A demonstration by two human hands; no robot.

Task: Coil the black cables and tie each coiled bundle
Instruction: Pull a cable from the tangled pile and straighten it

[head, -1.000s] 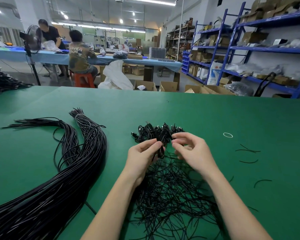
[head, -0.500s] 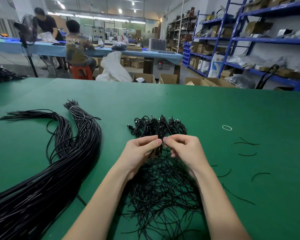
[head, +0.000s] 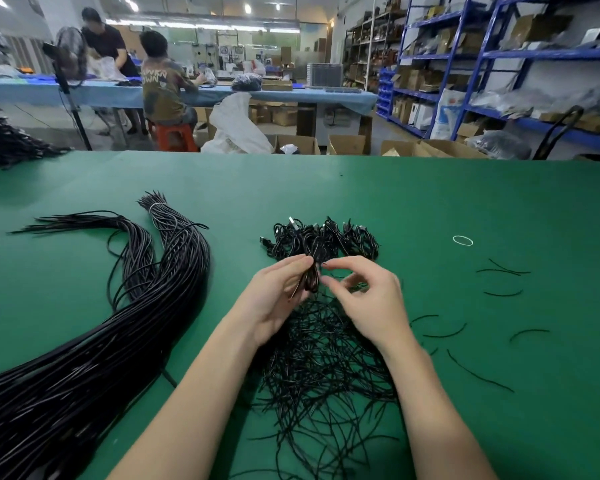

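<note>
Both hands up over green table (head: pixel 430 202): left hand (head: pixel 274 299) grips coiled cable (head: pixel 310 280); right hand (head: pixel 368 299) fingers curled (tie pinched? can't tell).

I hold one small coiled bundle (head: pixel 310 277) of black cable upright, pinched in my left hand (head: pixel 274 299). Just beyond it a pile of finished coils (head: pixel 323 239) lies on the green table (head: pixel 430 202), plugs sticking out. Under my wrists spreads a loose heap of thin black ties (head: pixel 323 368). To my left a thick sheaf of long uncoiled cables (head: pixel 118 323) sweeps across the table.
</note>
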